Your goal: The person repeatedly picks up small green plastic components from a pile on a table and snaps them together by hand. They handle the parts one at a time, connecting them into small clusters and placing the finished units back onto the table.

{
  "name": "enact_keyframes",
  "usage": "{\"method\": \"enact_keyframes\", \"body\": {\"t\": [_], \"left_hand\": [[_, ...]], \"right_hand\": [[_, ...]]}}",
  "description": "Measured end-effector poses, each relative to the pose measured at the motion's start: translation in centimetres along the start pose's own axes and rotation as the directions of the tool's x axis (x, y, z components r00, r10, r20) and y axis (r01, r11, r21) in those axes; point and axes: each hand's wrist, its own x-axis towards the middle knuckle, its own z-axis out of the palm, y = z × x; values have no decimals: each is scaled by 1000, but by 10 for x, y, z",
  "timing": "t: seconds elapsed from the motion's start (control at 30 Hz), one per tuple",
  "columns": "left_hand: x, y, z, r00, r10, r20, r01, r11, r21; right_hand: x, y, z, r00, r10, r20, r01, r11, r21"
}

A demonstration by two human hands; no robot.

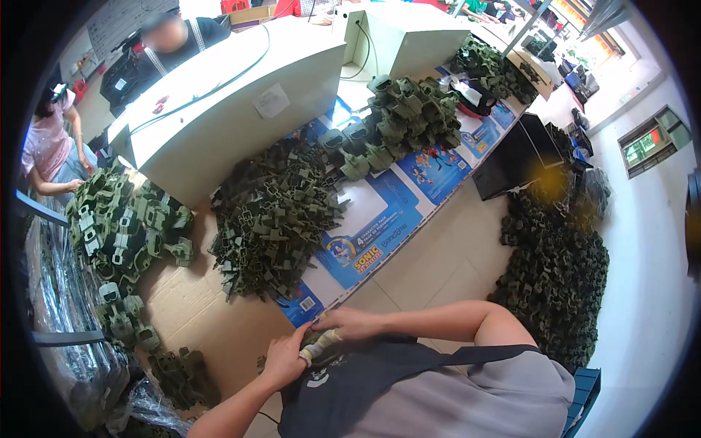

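At table edge, both hands (314, 343) grip part (321, 342), orientation hidden.

The green parts (274, 212) heaped on the tabletop (212, 321) look like moulded plastic, matt and hard-edged. The tabletop itself is bare brown cardboard, dull and slightly rough, overlaid farther back with glossy printed blue sheets (380, 226). The white housing (241, 95) has a smooth, faintly shiny painted face. At the left edge, clear plastic bags (66, 292) glint and crinkle. The apron (350, 394) is dark matt cloth; one of the fingers (315, 352) is wrapped in pale tape.
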Motion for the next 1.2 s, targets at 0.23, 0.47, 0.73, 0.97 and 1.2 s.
{"method": "enact_keyframes", "body": {"t": [0.23, 0.47, 0.73, 0.97, 1.2], "left_hand": [[2, -9, -2, 996, 57, 74, -53, 997, -58], [10, -4, -1, 994, -2, 105, 36, 948, -317], [22, -16, -11, 993, 20, 114, 22, 933, -360], [17, -13, -17, 974, 4, 227, 85, 922, -378], [14, -15, -9, 993, -21, 119, 58, 946, -320]], "right_hand": [[-7, 15, 20, 987, -90, -131, 89, 996, -17], [-12, 4, 8, 994, 35, -105, -2, 954, 300], [-1, 24, 4, 980, -102, -169, 131, 977, 169], [-26, 15, 3, 868, -289, -404, 190, 945, -268], [-13, -21, -23, 985, 28, -169, -1, 987, 160]]}}
